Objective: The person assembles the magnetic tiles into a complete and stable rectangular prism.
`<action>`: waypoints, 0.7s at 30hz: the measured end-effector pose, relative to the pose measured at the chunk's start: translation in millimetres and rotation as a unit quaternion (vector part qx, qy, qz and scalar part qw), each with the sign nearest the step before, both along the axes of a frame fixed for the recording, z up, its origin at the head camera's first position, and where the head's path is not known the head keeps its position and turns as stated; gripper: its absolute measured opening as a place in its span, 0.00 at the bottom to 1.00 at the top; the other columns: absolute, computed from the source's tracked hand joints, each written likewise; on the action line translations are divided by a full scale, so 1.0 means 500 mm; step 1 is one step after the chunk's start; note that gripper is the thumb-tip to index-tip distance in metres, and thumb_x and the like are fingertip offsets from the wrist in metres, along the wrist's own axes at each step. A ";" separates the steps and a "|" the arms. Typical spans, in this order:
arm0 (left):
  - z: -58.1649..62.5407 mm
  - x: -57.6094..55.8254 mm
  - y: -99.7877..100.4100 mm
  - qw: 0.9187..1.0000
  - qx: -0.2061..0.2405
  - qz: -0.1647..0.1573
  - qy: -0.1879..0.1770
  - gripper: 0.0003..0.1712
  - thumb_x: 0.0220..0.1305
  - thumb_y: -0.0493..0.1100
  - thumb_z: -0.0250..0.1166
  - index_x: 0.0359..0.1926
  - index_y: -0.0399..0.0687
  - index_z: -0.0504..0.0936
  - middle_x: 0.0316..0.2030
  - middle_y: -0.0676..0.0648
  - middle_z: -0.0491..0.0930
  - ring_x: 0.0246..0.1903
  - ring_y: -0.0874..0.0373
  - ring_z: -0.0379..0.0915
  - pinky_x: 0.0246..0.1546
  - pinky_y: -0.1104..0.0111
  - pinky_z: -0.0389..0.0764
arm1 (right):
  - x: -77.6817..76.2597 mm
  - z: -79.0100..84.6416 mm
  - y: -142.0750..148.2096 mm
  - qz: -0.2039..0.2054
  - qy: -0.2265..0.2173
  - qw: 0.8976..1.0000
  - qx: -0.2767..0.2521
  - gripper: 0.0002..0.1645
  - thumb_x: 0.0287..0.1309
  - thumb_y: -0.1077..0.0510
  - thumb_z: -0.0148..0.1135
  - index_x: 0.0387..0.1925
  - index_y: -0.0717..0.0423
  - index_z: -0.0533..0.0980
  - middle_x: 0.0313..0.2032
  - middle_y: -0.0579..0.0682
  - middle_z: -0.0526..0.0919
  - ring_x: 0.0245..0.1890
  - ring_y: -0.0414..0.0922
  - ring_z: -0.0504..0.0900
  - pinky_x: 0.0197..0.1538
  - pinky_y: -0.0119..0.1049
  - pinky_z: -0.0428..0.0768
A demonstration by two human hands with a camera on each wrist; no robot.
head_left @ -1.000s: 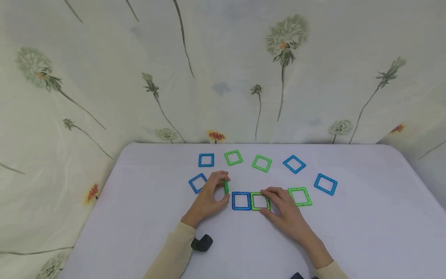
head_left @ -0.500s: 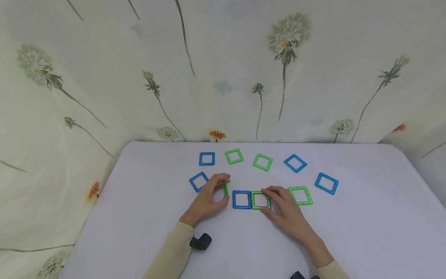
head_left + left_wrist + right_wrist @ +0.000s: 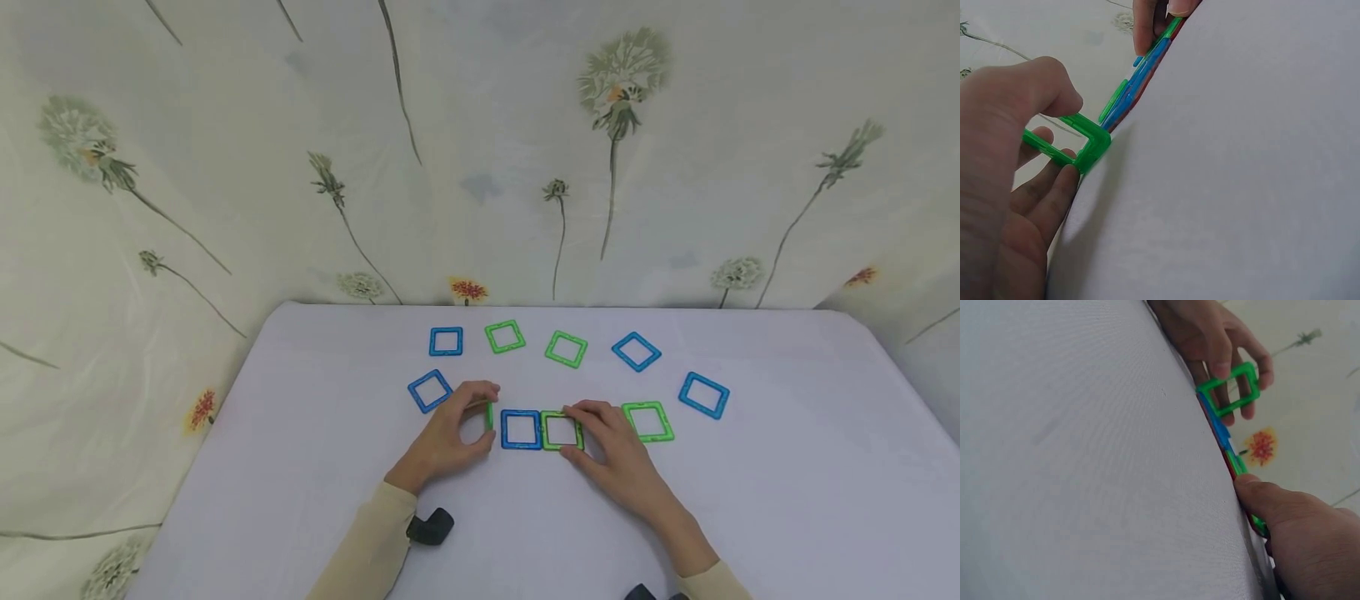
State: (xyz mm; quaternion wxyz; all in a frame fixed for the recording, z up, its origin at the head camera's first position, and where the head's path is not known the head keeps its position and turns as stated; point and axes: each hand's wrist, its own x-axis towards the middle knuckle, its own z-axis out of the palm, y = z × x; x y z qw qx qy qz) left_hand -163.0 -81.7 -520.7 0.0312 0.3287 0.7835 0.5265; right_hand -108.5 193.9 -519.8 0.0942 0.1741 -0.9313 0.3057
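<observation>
In the head view my left hand (image 3: 442,437) pinches a green square frame tile (image 3: 490,417) between thumb and fingers, holding it on edge. This upright tile stands just left of a flat blue square tile (image 3: 521,445); in the left wrist view its lower corner (image 3: 1093,150) is close to the blue tile's end, and whether they touch I cannot tell. Another green tile (image 3: 552,447) lies flat, side against side with the blue one. My right hand (image 3: 622,458) grips its right part, thumb at the near edge and fingers at the far edge.
Loose tiles lie in an arc behind: blue tiles (image 3: 446,352) and a green tile (image 3: 510,348) at left, another green tile (image 3: 568,337) midway, more blue tiles (image 3: 707,380) at right. A green tile (image 3: 665,421) lies just beyond my right hand. Flowered cloth (image 3: 480,242) rises behind the table.
My left hand has come slightly nearer with the upright green tile, bringing it level with the blue tile's left side. The right hand and the flat tiles have stayed put.
</observation>
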 end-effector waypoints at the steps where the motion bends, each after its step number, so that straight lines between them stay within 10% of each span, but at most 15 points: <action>1: 0.000 0.001 0.000 1.000 0.000 0.000 -0.002 0.27 0.54 0.30 0.65 0.54 0.43 0.66 0.61 0.44 0.68 0.63 0.62 0.64 0.63 0.72 0.68 | 0.000 0.000 0.000 0.001 0.002 1.000 0.000 0.33 0.54 0.47 0.67 0.61 0.48 0.71 0.57 0.44 0.71 0.58 0.43 0.67 0.57 0.41 0.69; 21: -0.002 0.011 0.001 1.000 0.002 -0.028 0.000 0.27 0.54 0.30 0.66 0.54 0.41 0.66 0.59 0.44 0.69 0.61 0.60 0.65 0.62 0.71 0.70 | 0.000 0.001 -0.002 0.002 0.003 1.000 -0.001 0.33 0.53 0.49 0.68 0.61 0.49 0.71 0.57 0.45 0.71 0.58 0.43 0.66 0.57 0.41 0.68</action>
